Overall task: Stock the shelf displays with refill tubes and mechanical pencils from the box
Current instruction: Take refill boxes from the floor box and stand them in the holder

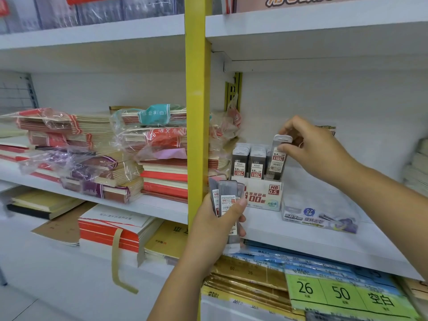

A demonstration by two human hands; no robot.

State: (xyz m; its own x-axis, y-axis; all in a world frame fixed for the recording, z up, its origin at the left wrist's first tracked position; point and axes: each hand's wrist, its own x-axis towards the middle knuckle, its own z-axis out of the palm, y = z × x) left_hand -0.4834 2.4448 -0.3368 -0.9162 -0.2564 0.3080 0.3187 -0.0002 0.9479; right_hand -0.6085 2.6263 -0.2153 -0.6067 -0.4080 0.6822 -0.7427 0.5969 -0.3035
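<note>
Head view: the right hand [310, 147] is raised over the white shelf [301, 237] and pinches one refill tube [275, 165] near its white cap, thumb on the front face and the other fingers curled behind and over the top. The tube hangs almost upright below the fingertips, slightly tilted. Its lower end is at the rightmost slot of the display box [266, 195]; whether it is seated cannot be told.

The display box stands on the shelf directly below the right hand. Its white front panel is printed "HB 0.5" and "100". Rows of stocked tubes [249, 163] stand upright in it, just beside the held tube on the side away from the right palm.

The left hand [215, 228] is lower than the right hand and nearer the camera. It grips a bundle of refill tubes [225, 195], thumb across the front labels and fingers wrapped round the back. The bundle stands upright out of the fist and overlaps the box's front corner in this view; contact cannot be told.

A clear pencil box [319, 215], printed with a mechanical pencil picture, sits on the shelf under the right forearm, just beside the display box.

A yellow upright [196, 112] rises directly behind the left hand. Wrapped notebook stacks [92, 147] lie beyond it, well apart from both hands. Green-labelled packs [342, 293] marked "26" and "50" lie below the shelf edge, under the right forearm.
</note>
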